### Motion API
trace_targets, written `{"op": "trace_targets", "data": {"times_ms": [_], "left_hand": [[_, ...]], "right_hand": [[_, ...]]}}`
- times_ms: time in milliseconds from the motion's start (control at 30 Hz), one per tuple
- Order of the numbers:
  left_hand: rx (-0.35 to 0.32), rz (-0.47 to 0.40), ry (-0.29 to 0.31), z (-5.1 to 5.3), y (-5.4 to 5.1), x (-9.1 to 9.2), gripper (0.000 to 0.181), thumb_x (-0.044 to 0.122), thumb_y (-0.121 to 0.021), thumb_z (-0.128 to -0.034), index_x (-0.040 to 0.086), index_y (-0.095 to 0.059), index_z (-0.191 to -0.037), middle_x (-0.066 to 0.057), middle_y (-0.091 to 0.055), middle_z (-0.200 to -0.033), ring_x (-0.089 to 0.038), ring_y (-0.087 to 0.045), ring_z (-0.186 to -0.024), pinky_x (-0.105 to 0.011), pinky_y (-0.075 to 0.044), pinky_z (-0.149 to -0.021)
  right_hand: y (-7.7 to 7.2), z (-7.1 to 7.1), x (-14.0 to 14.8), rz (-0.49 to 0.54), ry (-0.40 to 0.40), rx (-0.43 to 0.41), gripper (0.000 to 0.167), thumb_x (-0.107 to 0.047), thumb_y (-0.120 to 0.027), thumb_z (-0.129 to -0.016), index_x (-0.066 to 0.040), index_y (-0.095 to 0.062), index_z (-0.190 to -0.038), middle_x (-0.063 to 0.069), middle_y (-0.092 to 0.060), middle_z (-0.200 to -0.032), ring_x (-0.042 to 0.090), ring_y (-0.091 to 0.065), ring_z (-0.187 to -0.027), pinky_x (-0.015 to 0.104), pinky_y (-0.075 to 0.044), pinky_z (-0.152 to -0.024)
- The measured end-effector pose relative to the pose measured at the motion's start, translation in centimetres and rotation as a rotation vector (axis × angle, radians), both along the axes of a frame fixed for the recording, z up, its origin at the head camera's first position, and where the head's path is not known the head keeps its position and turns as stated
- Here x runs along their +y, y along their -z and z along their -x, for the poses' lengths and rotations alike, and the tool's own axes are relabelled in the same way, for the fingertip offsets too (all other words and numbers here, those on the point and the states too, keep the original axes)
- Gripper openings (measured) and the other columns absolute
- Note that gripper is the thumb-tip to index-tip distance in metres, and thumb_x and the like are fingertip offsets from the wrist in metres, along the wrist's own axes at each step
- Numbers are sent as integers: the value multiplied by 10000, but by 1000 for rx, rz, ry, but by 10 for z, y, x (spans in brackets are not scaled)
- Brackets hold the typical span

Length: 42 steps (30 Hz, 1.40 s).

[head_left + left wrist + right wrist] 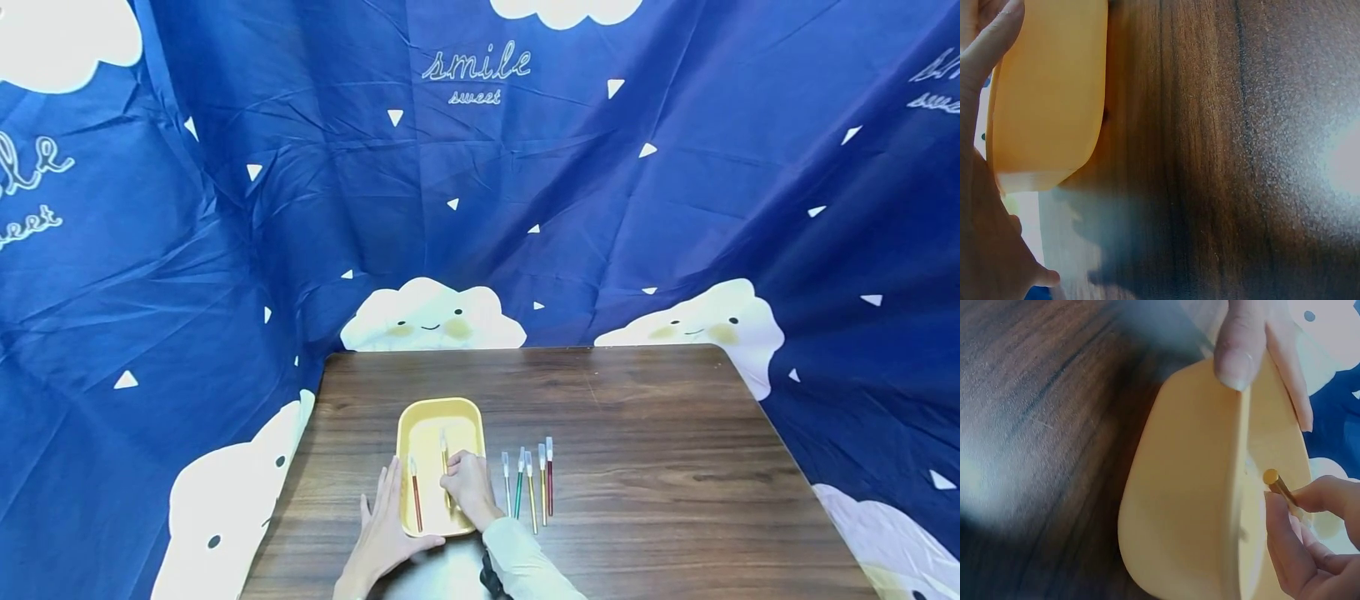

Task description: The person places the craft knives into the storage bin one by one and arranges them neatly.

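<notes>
Wooden table (660, 433) bears a yellow tray (439, 402). Left hand (385, 529) extends straight fingers along the tray's left side, thumb at the near rim. Right hand (468, 486), inside the tray, pinches a gold pen (444, 454), whose capped end points away beyond the fingers. Five capped pens (532, 492) lie right of the tray; one red pen (417, 500) lies inside, between the hands.

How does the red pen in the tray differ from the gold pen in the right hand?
The red pen has a red shaft; the gold pen a golden one. The red pen lies unheld in the tray; the right hand pinches the gold pen. Both have pale caps.
</notes>
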State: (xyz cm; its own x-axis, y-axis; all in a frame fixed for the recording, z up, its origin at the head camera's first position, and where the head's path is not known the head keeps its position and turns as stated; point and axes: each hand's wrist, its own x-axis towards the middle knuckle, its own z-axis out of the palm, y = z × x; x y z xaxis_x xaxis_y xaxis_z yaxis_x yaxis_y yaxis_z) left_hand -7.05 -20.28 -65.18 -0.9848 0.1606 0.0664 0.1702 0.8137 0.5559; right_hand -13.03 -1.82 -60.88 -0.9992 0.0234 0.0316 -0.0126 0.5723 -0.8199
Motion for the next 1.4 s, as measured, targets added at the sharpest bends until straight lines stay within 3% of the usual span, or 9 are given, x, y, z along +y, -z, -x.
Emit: {"op": "trace_targets", "data": {"times_ms": [233,467,667,900,1100,1400], "left_hand": [[1,6,-5,0,0,0,1461,794,-832,-674,39,-100,-1689,-178,-122,-1757,-529,-185,-1554,-886,-150,-1081],[35,-5,-15,0,3,0,1463,793,-842,-655,30,-137,-1685,-164,-151,-1755,-525,-225,-1546,-887,-165,-1074],[3,6,-19,1,3,0,1476,831,-813,-657,39,-114,-1688,-145,-123,-1764,-503,-196,-1564,-871,-154,-1096],[-1,-14,-18,2,3,-1,1486,833,-814,-652,51,-99,-1695,-158,-122,-1762,-498,-181,-1570,-876,-139,-1093],[-8,-24,-14,1,4,-1,1481,838,-807,-659,61,-92,-1697,-132,-101,-1771,-494,-171,-1575,-877,-131,-1095],[48,-21,-20,0,2,0,1474,806,-837,-648,68,-112,-1698,-136,-149,-1761,-522,-228,-1545,-884,-164,-1072]], "right_hand": [[10,-4,-13,44,-17,-43,169,85,-781,-741,-18,-727,-864,27,-724,-732,117,-676,-689,272,-564,-642],[18,-3,-25,-9,-24,-29,173,67,-810,-731,-31,-721,-843,-37,-698,-708,113,-655,-676,275,-545,-639],[20,-2,-32,-61,-21,-37,174,73,-815,-717,-15,-721,-834,-26,-679,-682,146,-645,-648,302,-553,-626],[44,-1,-37,-146,4,33,165,48,-805,-666,-61,-721,-758,24,-697,-689,174,-644,-619,357,-550,-570],[38,-6,-36,-137,-17,5,184,75,-843,-693,-18,-723,-797,72,-715,-726,233,-680,-659,340,-563,-616],[50,-4,-39,-157,-9,32,192,33,-869,-687,-28,-721,-791,79,-709,-718,244,-681,-647,351,-563,-606]]}}
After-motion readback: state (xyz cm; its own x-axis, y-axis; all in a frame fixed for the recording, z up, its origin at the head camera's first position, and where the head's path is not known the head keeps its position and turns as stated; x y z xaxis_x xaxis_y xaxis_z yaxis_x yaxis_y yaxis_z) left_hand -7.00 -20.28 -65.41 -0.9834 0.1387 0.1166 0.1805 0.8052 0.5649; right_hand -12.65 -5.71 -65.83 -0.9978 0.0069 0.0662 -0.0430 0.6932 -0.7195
